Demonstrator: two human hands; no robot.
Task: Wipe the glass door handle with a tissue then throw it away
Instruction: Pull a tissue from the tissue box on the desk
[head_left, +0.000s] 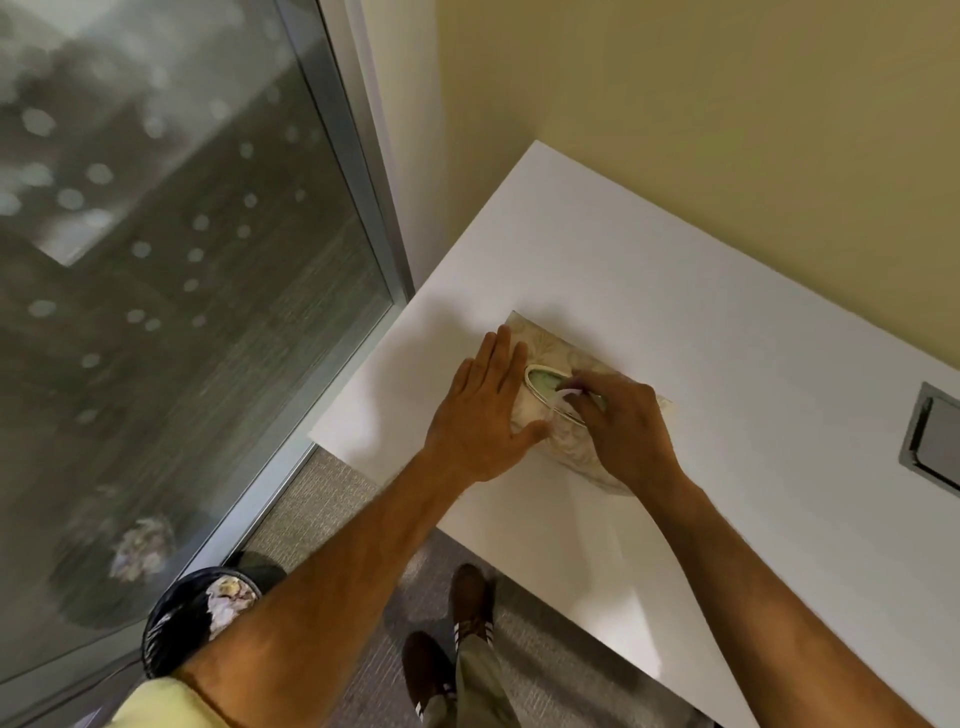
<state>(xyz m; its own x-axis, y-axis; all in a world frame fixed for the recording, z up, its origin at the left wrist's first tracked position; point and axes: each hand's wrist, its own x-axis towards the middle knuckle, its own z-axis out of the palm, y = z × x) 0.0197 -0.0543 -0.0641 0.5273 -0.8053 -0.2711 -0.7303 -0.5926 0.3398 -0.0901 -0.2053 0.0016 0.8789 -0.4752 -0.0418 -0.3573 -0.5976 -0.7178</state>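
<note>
A beige patterned tissue box (540, 345) lies on the white desk (727, 364). My left hand (480, 410) rests flat on the box's left end, fingers spread, pressing it down. My right hand (623, 431) covers the box's right part, its fingertips pinching a white tissue (563, 396) at the oval slot. A black waste bin (197, 618) with crumpled paper in it stands on the floor at the lower left, partly behind my left forearm. The door handle is out of view.
A glass panel (156, 260) with frosted dots and a metal frame fills the left side. A yellow wall rises behind the desk. A grey cable hatch (935, 436) sits in the desk at the right edge. My shoes stand on grey carpet below.
</note>
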